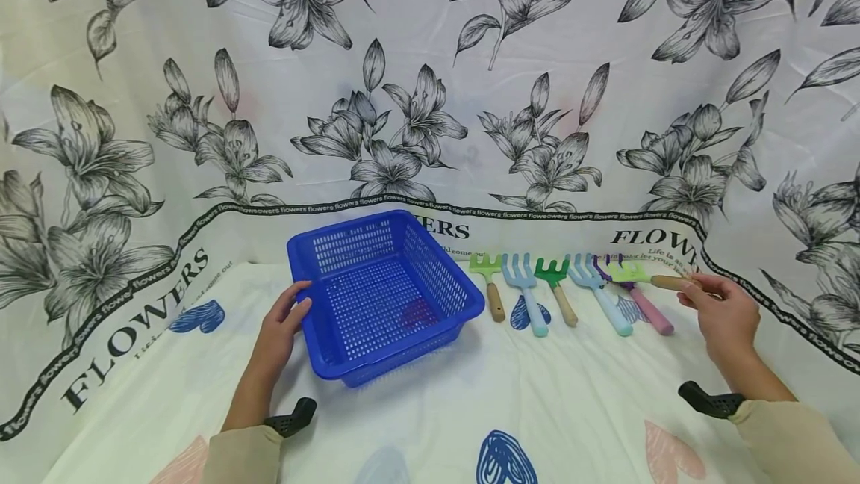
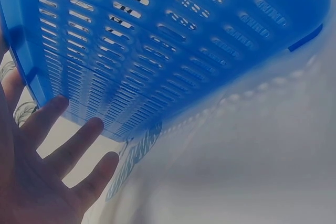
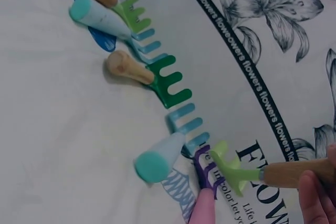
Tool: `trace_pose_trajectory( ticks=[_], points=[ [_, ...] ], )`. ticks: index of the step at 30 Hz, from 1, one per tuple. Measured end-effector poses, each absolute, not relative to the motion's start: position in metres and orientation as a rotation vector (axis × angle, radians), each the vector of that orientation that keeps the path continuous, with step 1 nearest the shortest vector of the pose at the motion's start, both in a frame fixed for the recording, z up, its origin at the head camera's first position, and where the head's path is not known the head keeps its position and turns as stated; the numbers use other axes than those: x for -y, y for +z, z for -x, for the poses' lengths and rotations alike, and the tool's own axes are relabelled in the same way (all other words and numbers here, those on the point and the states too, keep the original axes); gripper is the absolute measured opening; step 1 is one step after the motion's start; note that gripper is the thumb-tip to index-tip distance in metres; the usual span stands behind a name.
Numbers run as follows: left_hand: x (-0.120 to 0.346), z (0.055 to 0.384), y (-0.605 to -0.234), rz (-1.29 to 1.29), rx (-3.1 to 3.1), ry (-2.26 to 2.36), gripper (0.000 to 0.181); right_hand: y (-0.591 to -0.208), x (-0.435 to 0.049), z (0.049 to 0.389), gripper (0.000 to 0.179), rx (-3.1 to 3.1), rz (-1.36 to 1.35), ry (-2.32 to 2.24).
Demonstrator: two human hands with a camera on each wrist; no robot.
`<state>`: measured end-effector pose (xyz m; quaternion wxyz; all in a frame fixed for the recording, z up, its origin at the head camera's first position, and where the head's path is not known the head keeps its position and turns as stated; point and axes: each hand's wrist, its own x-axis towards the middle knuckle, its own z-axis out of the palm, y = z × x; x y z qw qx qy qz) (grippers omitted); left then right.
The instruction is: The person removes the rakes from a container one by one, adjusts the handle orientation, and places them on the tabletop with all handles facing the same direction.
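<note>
My left hand holds the left rim of a blue plastic basket. In the left wrist view, several spread fingers lie along the outside of its slotted wall. At the far right, my right hand pinches the wooden handle of a light green hand rake. Its tines hang over a purple hand rake with a pink handle. Left of that lie a light blue rake, a dark green one with a wooden handle, another light blue one and a second light green one.
A white cloth with printed hearts covers the surface. Behind it hangs a floral curtain, with a black lettered band along its lower part. The basket stands left of the row of rakes. Dark camera mounts sit on both wrists.
</note>
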<state>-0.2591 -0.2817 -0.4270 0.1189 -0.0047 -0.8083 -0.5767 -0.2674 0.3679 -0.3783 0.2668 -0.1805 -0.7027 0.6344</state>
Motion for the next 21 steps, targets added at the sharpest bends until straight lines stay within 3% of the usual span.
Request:
trace_pose_trajectory(
  ticks=[21],
  points=[
    [0.282,0.259,-0.426,0.033,2.354,-1.696,0.058,-0.397,-0.39,0.267,0.014,1.938,0.759,1.549]
  ],
)
